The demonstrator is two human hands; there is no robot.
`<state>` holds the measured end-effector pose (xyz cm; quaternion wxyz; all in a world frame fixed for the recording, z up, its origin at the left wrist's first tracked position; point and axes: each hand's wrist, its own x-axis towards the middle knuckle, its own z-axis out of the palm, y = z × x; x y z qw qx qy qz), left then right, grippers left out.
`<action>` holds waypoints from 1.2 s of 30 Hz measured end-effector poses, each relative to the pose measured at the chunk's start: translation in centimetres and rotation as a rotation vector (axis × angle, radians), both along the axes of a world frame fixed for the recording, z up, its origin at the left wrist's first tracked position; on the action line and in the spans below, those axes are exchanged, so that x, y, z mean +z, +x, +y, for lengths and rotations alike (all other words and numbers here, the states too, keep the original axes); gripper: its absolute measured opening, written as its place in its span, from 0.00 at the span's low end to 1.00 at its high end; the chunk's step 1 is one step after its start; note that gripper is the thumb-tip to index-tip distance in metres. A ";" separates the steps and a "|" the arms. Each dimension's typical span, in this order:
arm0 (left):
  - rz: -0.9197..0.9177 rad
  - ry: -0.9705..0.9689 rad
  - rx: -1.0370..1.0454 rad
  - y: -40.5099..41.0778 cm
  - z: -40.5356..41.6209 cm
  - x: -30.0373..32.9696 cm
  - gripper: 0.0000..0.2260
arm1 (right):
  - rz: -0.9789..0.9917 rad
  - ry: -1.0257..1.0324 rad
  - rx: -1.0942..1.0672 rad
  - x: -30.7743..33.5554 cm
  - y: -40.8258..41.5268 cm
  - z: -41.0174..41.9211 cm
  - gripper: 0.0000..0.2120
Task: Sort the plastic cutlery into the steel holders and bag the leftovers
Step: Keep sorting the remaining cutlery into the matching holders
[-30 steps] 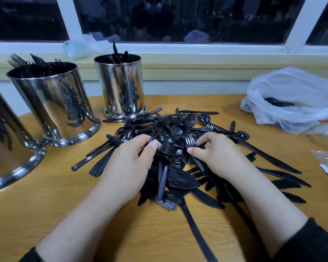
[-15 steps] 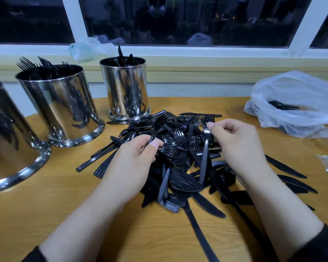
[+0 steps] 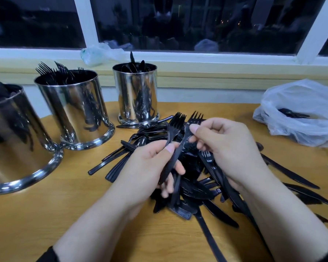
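Left hand (image 3: 151, 163) pinches one black plastic fork (image 3: 173, 129) by its neck, tines up. Right hand (image 3: 229, 148) pinches a second black plastic fork (image 3: 180, 148) near its head between thumb and forefinger; that fork's handle runs down across the left palm. Looks like a handoff: right passes its fork into the left to build a bundle.

To do it well: line both forks tines-up and parallel, let the left thumb clamp both necks before the right lets go. Stack handles flush so the bundle drops into a holder in one go. Thin plastic, so pinch lightly, no twisting.

Directly under both hands: loose pile of black plastic cutlery (image 3: 206, 190) on the wooden tabletop (image 3: 45, 214), mixed forks, knives, spoons. Plenty left, so the sort is mid-way at best.

Containers:
- Middle steel cylinder holder (image 3: 74, 110), up-left of the left hand: fork tines stick out, likely target.
- Far steel cylinder holder (image 3: 135, 95), just beyond the left hand: dark pieces poke above the rim, type unclear.
- Near steel cylinder holder (image 3: 13, 133), far left of the left hand: dark cutlery inside, type unclear.
- Clear plastic bag (image 3: 301, 114), well right of the right hand: a few black pieces inside.
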<state>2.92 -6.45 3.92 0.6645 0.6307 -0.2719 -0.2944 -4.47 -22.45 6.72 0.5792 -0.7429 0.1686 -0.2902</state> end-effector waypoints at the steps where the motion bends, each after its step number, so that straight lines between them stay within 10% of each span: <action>1: 0.026 -0.010 -0.004 0.0 0.1 0.0 0.14 | 0.018 -0.061 0.006 0.3 0.3 0.3 0.08; 11: 0.022 0.005 0.273 2.9 0.9 -0.6 0.12 | 0.523 -0.744 -0.085 -1.7 3.2 -4.7 0.09; 36: -0.094 0.026 0.289 4.5 0.2 -0.9 0.12 | 0.727 -0.729 -0.036 -2.6 3.2 -4.0 0.12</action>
